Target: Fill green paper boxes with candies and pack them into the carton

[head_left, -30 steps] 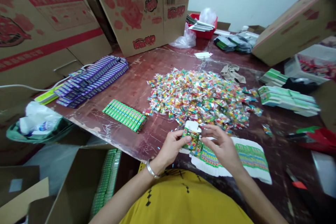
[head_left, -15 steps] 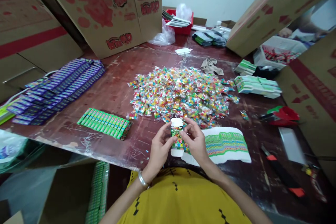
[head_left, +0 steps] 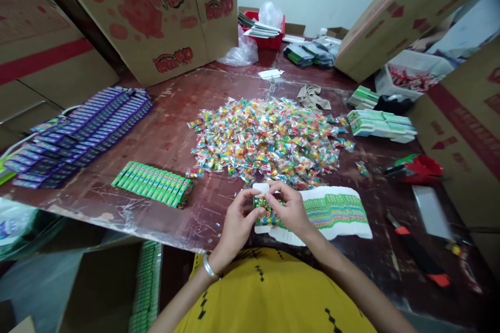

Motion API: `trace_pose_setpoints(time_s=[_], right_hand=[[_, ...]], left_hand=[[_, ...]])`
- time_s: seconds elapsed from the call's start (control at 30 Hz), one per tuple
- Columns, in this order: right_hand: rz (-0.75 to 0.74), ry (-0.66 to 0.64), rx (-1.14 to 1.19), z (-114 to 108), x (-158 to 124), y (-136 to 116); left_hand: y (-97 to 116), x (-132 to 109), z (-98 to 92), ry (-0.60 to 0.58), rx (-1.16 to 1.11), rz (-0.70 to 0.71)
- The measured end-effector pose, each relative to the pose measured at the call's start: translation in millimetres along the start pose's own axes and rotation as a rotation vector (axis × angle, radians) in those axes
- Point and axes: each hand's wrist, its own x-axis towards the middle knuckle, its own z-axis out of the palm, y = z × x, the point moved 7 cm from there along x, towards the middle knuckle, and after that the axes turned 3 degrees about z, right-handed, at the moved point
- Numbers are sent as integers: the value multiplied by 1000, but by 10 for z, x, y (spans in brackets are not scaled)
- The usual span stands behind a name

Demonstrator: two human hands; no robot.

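Between both hands is a small printed candy box (head_left: 265, 210), with white end flaps showing at its top and bottom. My left hand (head_left: 241, 217) grips its left side, thumb on the front. My right hand (head_left: 289, 209) holds the right side, its fingers up by the top flap. Just beyond lies a heap of small clear bags of coloured candy (head_left: 269, 138). A fanned stack of flat printed cartons (head_left: 336, 212) with white edges lies by my right hand. To the left stands a row of filled green boxes (head_left: 150, 182).
Purple boxes (head_left: 89, 132) are stacked at the left, below a large cardboard carton (head_left: 156, 15). On the right are green-and-white flat cartons (head_left: 380, 124), a red tape dispenser (head_left: 420, 169) and a black-and-orange utility knife (head_left: 420, 252). A red basket (head_left: 269, 39) stands at the back.
My right fingers have shifted up toward the top flap of the candy box. The top flap now shows less above the fingers. The view has moved slightly.
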Motion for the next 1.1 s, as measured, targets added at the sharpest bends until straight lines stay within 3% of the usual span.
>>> trace_pose_setpoints(time_s=[0.13, 0.27, 0.47, 0.67, 0.9, 1.1], right_hand=[[-21, 16, 125, 32, 62, -61], [19, -119, 142, 83, 122, -130], [-32, -242, 87, 91, 163, -277], [162, -269, 64, 138, 276, -158], [230, -361, 93, 158, 387, -24], [60, -293, -57, 148, 366, -202]], left_hand=[[40, -21, -35, 81, -35, 46], [25, -34, -92, 140, -94, 26], [7, -25, -95, 83, -102, 5], [34, -42, -154, 88, 4, 13], [71, -60, -182, 19, 67, 8], [35, -50, -195, 8, 60, -25]])
